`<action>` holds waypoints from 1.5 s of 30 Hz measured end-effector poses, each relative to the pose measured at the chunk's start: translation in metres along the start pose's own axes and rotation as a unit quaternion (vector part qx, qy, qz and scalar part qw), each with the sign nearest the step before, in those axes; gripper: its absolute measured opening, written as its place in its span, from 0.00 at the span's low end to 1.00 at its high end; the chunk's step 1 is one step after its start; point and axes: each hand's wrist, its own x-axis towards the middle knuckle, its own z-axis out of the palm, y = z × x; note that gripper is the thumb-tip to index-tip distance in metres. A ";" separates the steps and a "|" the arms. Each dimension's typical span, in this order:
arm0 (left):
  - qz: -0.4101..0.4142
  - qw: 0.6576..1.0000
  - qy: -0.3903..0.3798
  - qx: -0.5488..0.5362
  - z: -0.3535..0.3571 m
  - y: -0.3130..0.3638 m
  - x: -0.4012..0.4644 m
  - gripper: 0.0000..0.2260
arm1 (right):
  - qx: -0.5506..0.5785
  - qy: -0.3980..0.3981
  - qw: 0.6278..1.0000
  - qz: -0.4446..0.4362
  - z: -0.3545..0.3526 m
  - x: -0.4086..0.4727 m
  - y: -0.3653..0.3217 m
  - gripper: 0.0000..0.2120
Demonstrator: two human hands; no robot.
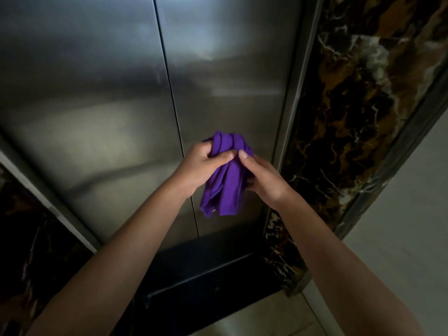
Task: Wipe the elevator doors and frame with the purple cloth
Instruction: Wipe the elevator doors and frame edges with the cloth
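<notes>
- Looking down from the head view: both hands hold the purple cloth [224,174] bunched between them, in front of the right door panel [230,81], just right of the centre seam [169,93].
- Left hand [203,166] grips its upper left; right hand [263,177] pinches its right edge, thumbs nearly meeting.
- Cloth's long axis hangs downward; whether it touches the steel I cannot tell.
- Metal frame [294,105] lies nearer the right hand.

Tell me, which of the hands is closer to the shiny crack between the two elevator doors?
Left. The left hand overlaps the seam in the picture, gripping the purple cloth. The right hand grips the cloth too, further toward the marble frame.
</notes>
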 end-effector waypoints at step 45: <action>0.031 0.939 0.315 0.134 -0.130 0.044 0.038 0.08 | 0.158 -0.129 0.973 -0.104 0.132 0.145 -0.060 0.11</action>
